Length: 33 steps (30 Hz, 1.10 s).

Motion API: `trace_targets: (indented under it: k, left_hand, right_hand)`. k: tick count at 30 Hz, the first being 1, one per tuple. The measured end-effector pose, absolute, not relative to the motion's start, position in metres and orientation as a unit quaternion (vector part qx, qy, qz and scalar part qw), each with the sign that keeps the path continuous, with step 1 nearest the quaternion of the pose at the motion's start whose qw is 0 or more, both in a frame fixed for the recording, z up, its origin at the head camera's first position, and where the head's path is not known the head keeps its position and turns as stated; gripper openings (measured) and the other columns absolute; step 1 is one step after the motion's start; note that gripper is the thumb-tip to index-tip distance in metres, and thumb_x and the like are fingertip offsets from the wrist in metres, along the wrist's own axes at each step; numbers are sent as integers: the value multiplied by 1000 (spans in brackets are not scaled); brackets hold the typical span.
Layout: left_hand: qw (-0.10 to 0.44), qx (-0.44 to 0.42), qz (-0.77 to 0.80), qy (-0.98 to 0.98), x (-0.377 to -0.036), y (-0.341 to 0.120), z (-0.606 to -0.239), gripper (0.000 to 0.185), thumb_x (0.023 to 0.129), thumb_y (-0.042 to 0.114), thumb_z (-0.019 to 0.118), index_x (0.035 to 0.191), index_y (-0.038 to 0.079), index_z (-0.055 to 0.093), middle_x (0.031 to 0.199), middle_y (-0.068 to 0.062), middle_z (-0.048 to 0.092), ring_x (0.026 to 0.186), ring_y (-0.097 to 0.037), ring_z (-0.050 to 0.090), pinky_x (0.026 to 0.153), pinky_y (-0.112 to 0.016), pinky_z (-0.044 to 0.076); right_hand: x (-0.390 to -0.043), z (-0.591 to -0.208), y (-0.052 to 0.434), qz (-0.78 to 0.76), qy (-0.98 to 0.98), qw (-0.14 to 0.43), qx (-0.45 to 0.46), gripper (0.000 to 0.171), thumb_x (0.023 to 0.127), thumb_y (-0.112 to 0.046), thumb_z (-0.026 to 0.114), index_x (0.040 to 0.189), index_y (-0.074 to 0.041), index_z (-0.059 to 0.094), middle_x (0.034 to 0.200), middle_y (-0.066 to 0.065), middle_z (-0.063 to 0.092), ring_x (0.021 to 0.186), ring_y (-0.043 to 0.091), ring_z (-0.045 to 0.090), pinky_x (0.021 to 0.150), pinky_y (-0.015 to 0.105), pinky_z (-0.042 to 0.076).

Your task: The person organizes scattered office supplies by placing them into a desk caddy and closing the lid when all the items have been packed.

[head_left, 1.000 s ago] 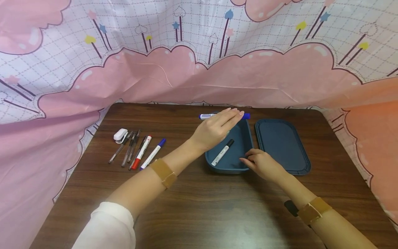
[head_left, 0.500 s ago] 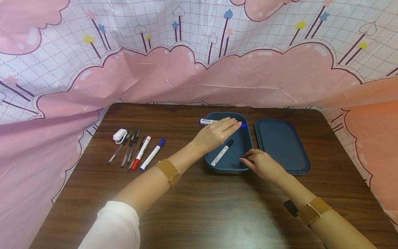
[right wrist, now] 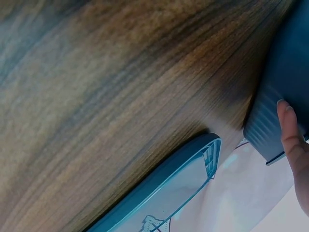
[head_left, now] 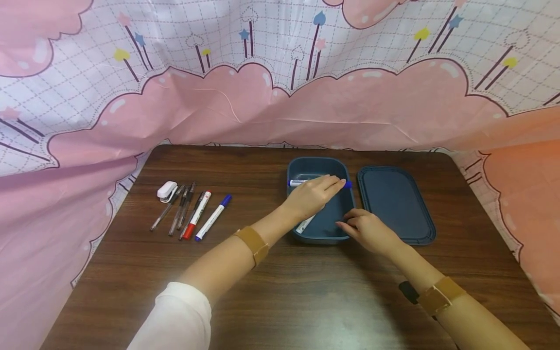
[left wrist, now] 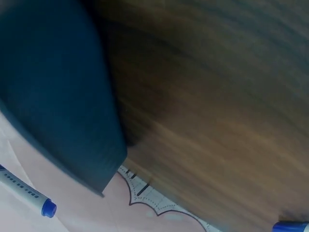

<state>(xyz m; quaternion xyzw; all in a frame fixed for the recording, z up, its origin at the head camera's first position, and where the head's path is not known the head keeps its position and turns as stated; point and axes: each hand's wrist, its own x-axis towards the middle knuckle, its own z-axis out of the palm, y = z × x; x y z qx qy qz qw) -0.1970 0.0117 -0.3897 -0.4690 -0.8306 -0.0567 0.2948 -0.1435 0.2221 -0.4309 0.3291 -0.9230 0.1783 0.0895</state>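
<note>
In the head view my left hand [head_left: 312, 197] holds a blue whiteboard marker [head_left: 298, 183] crosswise over the blue-grey box [head_left: 321, 238]. The marker's blue ends show on either side of the hand; one end also appears in the left wrist view, where this marker [left wrist: 25, 193] is beyond the box wall. A second marker [head_left: 305, 224] lies inside the box, partly hidden under the left hand. My right hand [head_left: 369, 231] grips the box's right wall near its front corner, thumb over the rim. In the right wrist view, fingers [right wrist: 291, 133] rest against the box's outer side.
The matching lid [head_left: 395, 204] lies right of the box. On the left of the table [head_left: 262, 301] are a white stapler [head_left: 167, 191], several clear pens [head_left: 178, 214], a red marker [head_left: 197, 215] and another blue marker [head_left: 213, 217]. A patterned curtain [head_left: 271, 107] hangs behind.
My left hand has come lower and nearer with the blue marker, from the box's far edge to over its inside, now covering part of the marker in there. The right hand has stayed put.
</note>
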Motion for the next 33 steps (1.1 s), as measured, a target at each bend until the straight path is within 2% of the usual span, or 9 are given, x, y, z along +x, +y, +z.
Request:
trace_targets:
  k: [12,16,23,27,33]
  left_hand:
    - [245,-467,-25,-849,-197,14,-412,38,91,6,64,129,10,62,120,-2,66,114,-13,64,98,-21,52]
    - [230,-475,-13,-849,-198,16,-416,35,93,6,62,128,11,63,118,-2,66,111,-13,65,95,-20,53]
    - [189,-491,19,-850,-199,19,-421,36,93,7,61,129,12,62,121,-1,64,112,-13,64,100,-20,50]
    - [188,-503,19,-843,-199,20,-424,32,96,7,57,127,12,64,119,0,66,111,-12,65,98,-20,51]
    - [156,-514,27,-843,-199,22,-428,30,97,8,56,124,15,65,119,1,67,110,-11,65,96,-19,52]
  right_hand:
    - [-144,-430,221,183,-922,88,328,23,89,-12,68,69,-2,74,89,13,68,78,21,66,63,30,59]
    - [-144,-431,221,185,-921,93,329,23,89,-12,68,68,-2,73,88,13,68,77,20,66,62,30,59]
    - [-144,-432,221,184,-921,92,330,22,88,-11,69,68,-3,73,88,12,69,77,20,66,63,30,58]
    - [-143,-432,221,185,-922,88,329,23,89,-11,68,68,-3,73,89,12,68,78,20,66,63,30,58]
    - [-144,-434,222,184,-920,101,332,22,88,-11,69,68,-3,73,90,14,69,80,21,67,63,30,58]
